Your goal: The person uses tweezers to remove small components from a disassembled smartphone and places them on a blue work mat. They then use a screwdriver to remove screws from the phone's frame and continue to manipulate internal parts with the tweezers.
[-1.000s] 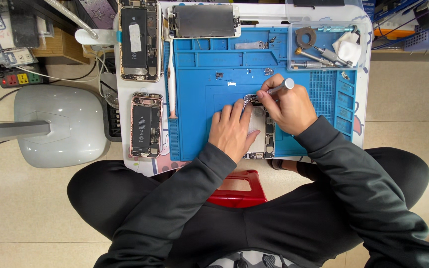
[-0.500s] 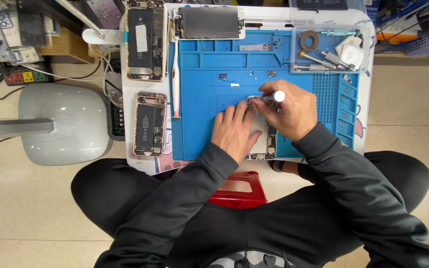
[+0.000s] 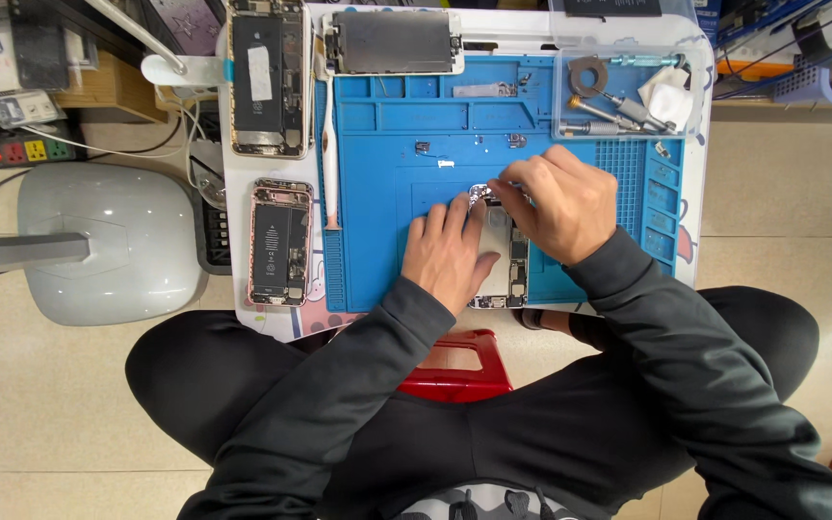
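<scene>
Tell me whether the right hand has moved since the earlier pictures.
Yes. The right hand has shifted left across the blue mat, towards the left hand.

The person wears a dark charcoal long-sleeved top whose sleeves reach the wrists and crease at the elbows. The trousers are black. The left hand (image 3: pixel 450 252) and right hand (image 3: pixel 562 204) are bare, without gloves, rings or a watch.
</scene>
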